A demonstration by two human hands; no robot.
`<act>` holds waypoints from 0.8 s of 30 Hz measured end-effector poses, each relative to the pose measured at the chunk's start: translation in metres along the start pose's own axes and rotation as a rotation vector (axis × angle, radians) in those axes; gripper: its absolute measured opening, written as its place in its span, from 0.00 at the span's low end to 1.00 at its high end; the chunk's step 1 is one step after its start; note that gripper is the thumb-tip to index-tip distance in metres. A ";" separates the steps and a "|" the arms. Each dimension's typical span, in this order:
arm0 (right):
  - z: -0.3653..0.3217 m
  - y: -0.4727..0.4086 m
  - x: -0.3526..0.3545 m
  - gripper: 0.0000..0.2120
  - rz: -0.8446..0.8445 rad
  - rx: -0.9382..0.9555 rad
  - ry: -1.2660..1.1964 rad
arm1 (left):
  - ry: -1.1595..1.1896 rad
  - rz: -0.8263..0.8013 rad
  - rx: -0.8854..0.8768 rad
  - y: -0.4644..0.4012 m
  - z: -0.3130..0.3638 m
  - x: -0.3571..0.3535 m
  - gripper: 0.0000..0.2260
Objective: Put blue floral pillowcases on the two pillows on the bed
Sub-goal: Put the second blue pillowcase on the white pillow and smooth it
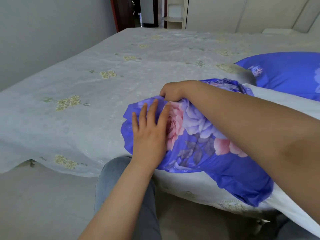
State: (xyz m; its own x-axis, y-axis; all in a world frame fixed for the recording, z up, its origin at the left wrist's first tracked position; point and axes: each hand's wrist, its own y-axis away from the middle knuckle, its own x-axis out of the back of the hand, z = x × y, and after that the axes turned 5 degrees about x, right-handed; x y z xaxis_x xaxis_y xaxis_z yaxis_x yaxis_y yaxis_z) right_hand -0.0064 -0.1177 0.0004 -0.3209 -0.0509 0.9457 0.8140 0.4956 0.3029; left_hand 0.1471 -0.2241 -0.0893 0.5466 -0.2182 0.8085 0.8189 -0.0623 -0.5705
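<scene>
While left hand [149, 134] lies flat, fingers [153, 110] straight on pillowcase [199, 135], right hand [170, 91] pinches its edge

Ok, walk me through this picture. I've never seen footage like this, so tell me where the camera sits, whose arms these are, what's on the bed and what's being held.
There is just one picture, taken by a wide-angle camera worn on a person's head, looking forward and down, so the arms coming in from below are that person's own. No robot is involved. The left hand lies flat with straight fingers on a blue floral pillowcase. The right hand pinches that pillowcase's edge. The case is bunched over one end of a white pillow, which still sticks out uncovered. Farther right lies a second pillow, already in its blue floral case. Everything rests on a bed covered by a pale sheet with small yellow flowers.
</scene>
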 end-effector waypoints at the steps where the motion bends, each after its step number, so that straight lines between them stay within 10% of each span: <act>1: -0.004 -0.004 0.001 0.06 -0.022 -0.006 0.005 | -0.004 0.001 -0.071 0.000 0.003 0.000 0.26; 7: 0.007 -0.029 0.004 0.12 0.144 -0.049 -0.072 | -0.013 -0.138 -0.169 -0.004 0.010 0.000 0.26; 12: 0.054 -0.043 -0.022 0.16 0.681 -0.481 -0.513 | 0.403 -0.333 -0.054 -0.018 -0.009 -0.007 0.29; 18: 0.061 -0.023 -0.030 0.23 0.283 -0.269 -0.667 | 0.597 -0.444 0.465 -0.089 -0.046 -0.007 0.28; 24: 0.074 -0.015 -0.034 0.12 0.398 -0.167 -0.780 | 0.375 -0.743 0.290 -0.152 -0.027 -0.033 0.18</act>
State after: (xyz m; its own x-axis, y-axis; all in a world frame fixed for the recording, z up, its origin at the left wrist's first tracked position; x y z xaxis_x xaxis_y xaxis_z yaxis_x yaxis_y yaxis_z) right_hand -0.0436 -0.0588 -0.0455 -0.1882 0.7328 0.6539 0.9759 0.2146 0.0404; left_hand -0.0003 -0.2333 -0.0335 -0.1967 -0.5278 0.8263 0.9799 -0.0766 0.1844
